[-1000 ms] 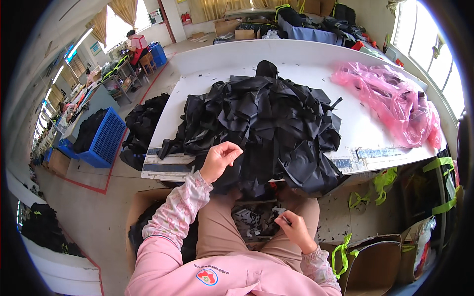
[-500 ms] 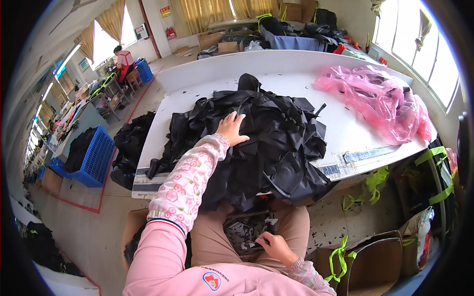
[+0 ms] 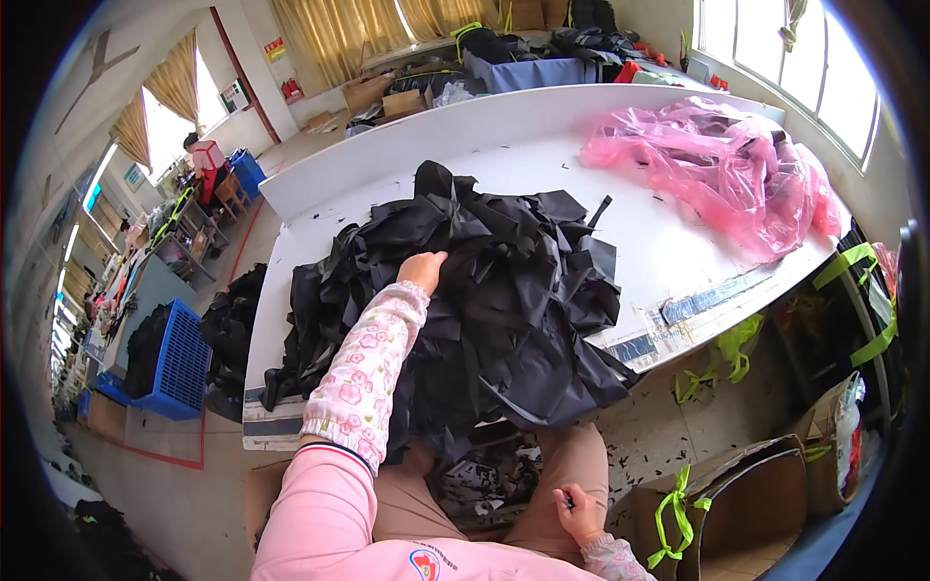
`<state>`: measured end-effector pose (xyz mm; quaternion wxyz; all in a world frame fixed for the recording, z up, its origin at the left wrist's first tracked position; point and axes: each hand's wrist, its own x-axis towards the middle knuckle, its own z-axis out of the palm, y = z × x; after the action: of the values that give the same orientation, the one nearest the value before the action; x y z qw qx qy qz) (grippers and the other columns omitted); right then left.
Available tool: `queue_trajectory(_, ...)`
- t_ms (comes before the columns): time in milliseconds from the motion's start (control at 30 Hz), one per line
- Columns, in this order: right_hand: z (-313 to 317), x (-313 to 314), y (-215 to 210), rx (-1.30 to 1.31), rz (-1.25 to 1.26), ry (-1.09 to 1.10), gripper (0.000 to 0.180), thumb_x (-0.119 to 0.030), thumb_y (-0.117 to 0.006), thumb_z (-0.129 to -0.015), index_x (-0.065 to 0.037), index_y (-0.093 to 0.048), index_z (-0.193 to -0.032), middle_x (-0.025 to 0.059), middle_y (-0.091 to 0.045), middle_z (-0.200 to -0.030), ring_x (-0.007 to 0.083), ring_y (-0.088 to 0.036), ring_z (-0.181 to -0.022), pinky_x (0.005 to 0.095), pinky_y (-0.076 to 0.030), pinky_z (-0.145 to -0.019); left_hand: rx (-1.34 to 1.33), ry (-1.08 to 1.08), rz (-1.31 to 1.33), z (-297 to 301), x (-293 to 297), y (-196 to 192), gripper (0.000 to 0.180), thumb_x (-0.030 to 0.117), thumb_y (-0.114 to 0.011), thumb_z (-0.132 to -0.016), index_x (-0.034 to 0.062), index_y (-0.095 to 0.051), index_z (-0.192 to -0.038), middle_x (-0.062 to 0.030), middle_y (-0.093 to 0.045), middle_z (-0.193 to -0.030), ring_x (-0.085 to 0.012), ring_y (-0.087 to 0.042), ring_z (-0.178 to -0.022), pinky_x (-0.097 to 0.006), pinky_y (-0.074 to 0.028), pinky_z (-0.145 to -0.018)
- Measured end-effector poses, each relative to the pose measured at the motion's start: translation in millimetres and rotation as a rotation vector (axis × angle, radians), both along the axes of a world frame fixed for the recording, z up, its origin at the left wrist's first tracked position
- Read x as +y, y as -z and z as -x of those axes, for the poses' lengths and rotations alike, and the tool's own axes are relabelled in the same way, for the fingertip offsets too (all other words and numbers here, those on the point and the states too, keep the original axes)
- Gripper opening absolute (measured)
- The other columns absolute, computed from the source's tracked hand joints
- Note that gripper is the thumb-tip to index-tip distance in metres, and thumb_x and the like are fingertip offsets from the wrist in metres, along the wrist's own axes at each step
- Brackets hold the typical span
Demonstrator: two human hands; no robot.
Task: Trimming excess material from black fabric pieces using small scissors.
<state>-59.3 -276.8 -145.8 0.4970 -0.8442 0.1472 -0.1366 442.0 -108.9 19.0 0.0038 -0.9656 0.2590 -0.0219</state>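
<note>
A large heap of thin black fabric pieces (image 3: 523, 320) lies on the white table (image 3: 668, 242), and some of it hangs over the near edge. My left hand (image 3: 423, 271) reaches into the left middle of the heap, its fingers closed on a black piece. Low over my right thigh, my right hand (image 3: 581, 515) is closed round a small dark object, mostly hidden by the fingers. Black scraps (image 3: 484, 484) lie between my knees below the table edge.
A pink plastic bag (image 3: 717, 174) with dark contents rests at the table's far right. Beside my right leg stands an opened cardboard box (image 3: 746, 523) with a yellow-green ribbon. Left are a blue crate (image 3: 179, 363) and a black pile (image 3: 232, 329). A person (image 3: 205, 165) works farther back.
My left hand, spread over the heap before, has closed on the fabric and come slightly nearer. My right hand has moved right, away from between my knees. The view has shifted a little.
</note>
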Motion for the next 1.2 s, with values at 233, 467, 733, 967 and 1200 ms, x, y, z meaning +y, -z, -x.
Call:
queue_trajectory(233,1,2,10,-0.031,0.032,-0.013,0.015,-0.016,-0.069,-0.086,-0.004,-0.060,-0.083,0.0144,-0.061,-0.064,0.0289,-0.061,-0.055,0.0359,-0.047,-0.052,-0.184,0.302,0.020,49,15,-46,0.024,0.002,-0.053,-0.075,0.0076,-0.066,-0.095,-0.0153,-0.062,-0.082,-0.0341,-0.062,-0.084,-0.044,-0.050,-0.076)
queue_trajectory(467,-4,8,5,-0.045,0.042,-0.049,0.016,-0.018,-0.070,-0.084,-0.007,-0.059,-0.085,0.0160,-0.062,-0.065,0.0342,-0.062,-0.058,0.0398,-0.048,-0.051,0.185,0.269,-0.407,107,72,-9,0.093,0.027,-0.072,-0.069,0.0127,-0.026,-0.148,-0.0192,-0.027,-0.151,-0.0377,-0.029,-0.138,-0.063,-0.026,-0.106)
queue_trajectory(733,4,9,11,-0.036,0.081,-0.007,0.015,-0.018,-0.070,-0.083,-0.007,-0.059,-0.085,0.0155,-0.062,-0.065,0.0337,-0.063,-0.058,0.0399,-0.048,-0.052,0.905,0.230,0.427,36,49,-96,0.064,0.029,-0.078,-0.075,0.0045,-0.054,-0.129,-0.0144,-0.053,-0.127,-0.0209,-0.056,-0.113,-0.030,-0.047,-0.094)
queue_trajectory(967,-1,1,11,-0.021,0.106,-0.028,0.014,-0.017,-0.069,-0.083,-0.008,-0.060,-0.085,0.0146,-0.062,-0.066,0.0333,-0.063,-0.059,0.0397,-0.048,-0.052,0.025,0.496,0.068,58,-2,-64,0.034,0.024,-0.074,-0.072,0.0195,-0.068,-0.105,-0.0071,-0.055,-0.098,-0.0271,-0.054,-0.101,-0.042,-0.042,-0.087)
queue_trajectory(1200,-1,4,12,-0.061,0.089,-0.040,0.014,-0.018,-0.069,-0.084,-0.008,-0.060,-0.086,0.0149,-0.063,-0.068,0.0339,-0.063,-0.061,0.0402,-0.049,-0.054,-0.460,0.489,0.463,91,21,-132,0.007,0.012,-0.070,-0.074,0.0154,-0.071,-0.081,-0.0012,-0.055,-0.080,-0.0221,-0.056,-0.081,-0.038,-0.042,-0.072)
